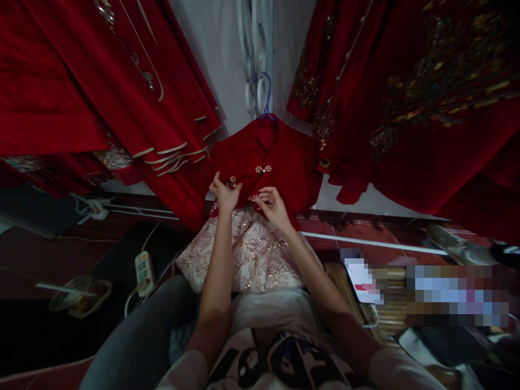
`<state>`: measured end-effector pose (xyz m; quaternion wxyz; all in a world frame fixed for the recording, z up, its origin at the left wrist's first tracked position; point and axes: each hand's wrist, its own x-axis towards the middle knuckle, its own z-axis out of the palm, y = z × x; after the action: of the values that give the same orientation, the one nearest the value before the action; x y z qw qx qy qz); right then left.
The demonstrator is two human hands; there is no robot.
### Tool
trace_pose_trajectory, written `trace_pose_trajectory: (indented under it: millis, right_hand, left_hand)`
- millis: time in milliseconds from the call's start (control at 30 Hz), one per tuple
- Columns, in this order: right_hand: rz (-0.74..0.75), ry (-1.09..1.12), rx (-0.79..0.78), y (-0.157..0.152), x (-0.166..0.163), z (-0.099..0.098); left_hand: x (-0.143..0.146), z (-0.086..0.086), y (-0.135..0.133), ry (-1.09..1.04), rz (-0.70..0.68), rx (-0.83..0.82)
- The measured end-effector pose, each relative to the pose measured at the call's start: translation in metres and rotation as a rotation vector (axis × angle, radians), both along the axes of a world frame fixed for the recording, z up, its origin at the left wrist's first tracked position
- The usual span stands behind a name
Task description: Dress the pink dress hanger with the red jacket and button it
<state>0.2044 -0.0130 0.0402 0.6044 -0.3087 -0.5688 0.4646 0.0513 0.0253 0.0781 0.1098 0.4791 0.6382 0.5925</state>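
Observation:
A small red velvet jacket [284, 162] hangs on a blue hanger [266, 100] in front of me, above a pale pink and gold brocade skirt [247, 254]. A jewelled clasp [263, 169] is fastened high on its front. My left hand [224, 194] pinches the left part of a second clasp [231, 182] lower down. My right hand [273, 205] pinches the matching right part [254, 198] with thumb and fingers. The two clasp halves are a little apart.
Larger red embroidered garments hang at the left [101, 92] and right [426, 108]. On the dark red floor lie a white power strip [144, 271] with its cable and a plastic cup with a straw [77, 295]. A blurred-out patch sits at the right.

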Motion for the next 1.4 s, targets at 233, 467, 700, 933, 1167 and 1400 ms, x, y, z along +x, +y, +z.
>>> trace_pose_trajectory:
  millis: [233, 467, 700, 933, 1167, 1400]
  right_hand:
    - [0.003, 0.018, -0.040, -0.001, 0.003, 0.002]
    - [0.111, -0.165, 0.055, 0.009, 0.002, 0.023]
    - [0.002, -0.292, 0.216, 0.055, -0.026, 0.045]
    - [0.003, -0.331, 0.227, 0.064, -0.034, 0.036]
    - [-0.073, -0.362, 0.235, 0.062, -0.033, 0.033]
    - [-0.070, -0.290, 0.215, 0.062, -0.036, 0.030]
  left_hand:
    - [0.034, -0.010, 0.015, -0.008, 0.196, 0.140]
    - [0.009, -0.024, 0.018, -0.055, -0.060, 0.171]
    - [-0.004, -0.028, 0.010, -0.120, -0.091, 0.238]
    - [-0.007, -0.027, 0.008, -0.188, -0.246, 0.256]
    - [-0.004, -0.024, 0.005, -0.195, -0.340, 0.248]
    - [-0.010, -0.025, 0.002, -0.191, -0.371, 0.203]
